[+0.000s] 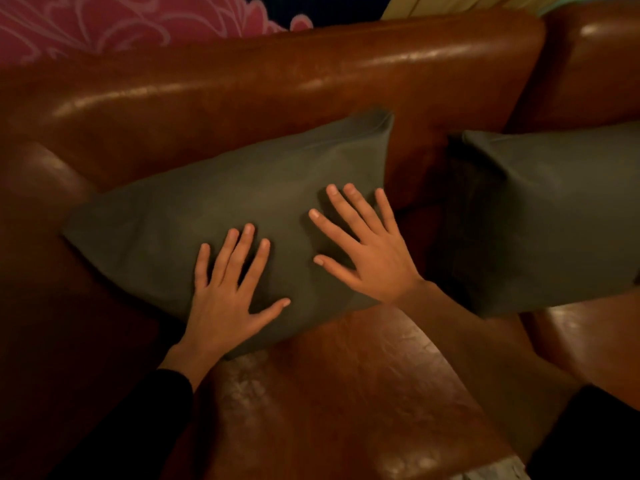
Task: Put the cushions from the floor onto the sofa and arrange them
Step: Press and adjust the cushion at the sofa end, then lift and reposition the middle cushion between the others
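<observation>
A dark grey-green cushion (194, 216) leans against the backrest of a brown leather sofa (277, 74), its lower edge on the seat. My left hand (228, 292) lies flat on the cushion's lower middle, fingers spread and straight. My right hand (370, 247) presses on its right part, fingers also spread. A second grey-green cushion (547, 220) stands on the neighbouring seat to the right, against the backrest, apart from both hands.
The sofa's left armrest (41, 174) borders the first cushion. The worn seat (346, 393) stretches toward me. Behind the backrest hangs a pink patterned fabric (104, 19) and a yellowish cloth (450, 3). The floor is out of view.
</observation>
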A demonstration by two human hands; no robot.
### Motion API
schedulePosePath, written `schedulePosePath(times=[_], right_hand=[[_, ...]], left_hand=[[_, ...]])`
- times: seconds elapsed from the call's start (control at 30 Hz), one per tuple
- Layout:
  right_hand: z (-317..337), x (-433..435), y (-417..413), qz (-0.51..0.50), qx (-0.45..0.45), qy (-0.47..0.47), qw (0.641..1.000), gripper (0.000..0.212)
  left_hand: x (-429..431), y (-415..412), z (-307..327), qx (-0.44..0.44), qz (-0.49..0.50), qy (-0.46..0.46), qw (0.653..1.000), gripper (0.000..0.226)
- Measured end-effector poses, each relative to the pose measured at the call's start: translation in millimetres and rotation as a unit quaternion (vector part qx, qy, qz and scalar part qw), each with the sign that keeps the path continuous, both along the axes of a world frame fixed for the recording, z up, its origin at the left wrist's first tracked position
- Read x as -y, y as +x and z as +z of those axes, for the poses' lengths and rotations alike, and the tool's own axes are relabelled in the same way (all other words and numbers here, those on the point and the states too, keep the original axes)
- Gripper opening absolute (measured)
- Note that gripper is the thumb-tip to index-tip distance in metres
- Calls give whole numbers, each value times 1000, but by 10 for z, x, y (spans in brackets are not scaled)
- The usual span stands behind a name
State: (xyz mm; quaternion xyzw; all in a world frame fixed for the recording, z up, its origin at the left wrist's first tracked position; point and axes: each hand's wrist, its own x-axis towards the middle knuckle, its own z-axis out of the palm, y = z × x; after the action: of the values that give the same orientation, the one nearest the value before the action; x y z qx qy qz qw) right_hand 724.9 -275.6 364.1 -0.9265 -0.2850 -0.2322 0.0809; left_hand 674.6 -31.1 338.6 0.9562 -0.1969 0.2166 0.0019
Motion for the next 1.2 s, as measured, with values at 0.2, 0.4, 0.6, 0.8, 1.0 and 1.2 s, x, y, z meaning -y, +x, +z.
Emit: schedulePosePath(times=[0.2,0.4,0.6,0.8,1.0,1.2], right_hand=[[18,254,-146,-68,-66,36,995,64],[54,639,-362,-111,-104,43,987,64],[219,1111,-459,-151,-120,51,980,62],[427,1578,-519,-202,-134,98,965,63],[591,2274,-682,-279,-171,138,935,56],[515,3246,-902,-290,-211,154,921,36]], left_hand=[[238,-69,74,15,-64,30,997,72],[660,23,198,7,-126,18,992,66],[1060,171,389,-16,-187,0,982,61],[1699,331,618,-141,-228,-79,960,54],[2615,398,959,-183,-255,-138,940,42],[3450,260,1017,-203,-211,-134,947,45]])
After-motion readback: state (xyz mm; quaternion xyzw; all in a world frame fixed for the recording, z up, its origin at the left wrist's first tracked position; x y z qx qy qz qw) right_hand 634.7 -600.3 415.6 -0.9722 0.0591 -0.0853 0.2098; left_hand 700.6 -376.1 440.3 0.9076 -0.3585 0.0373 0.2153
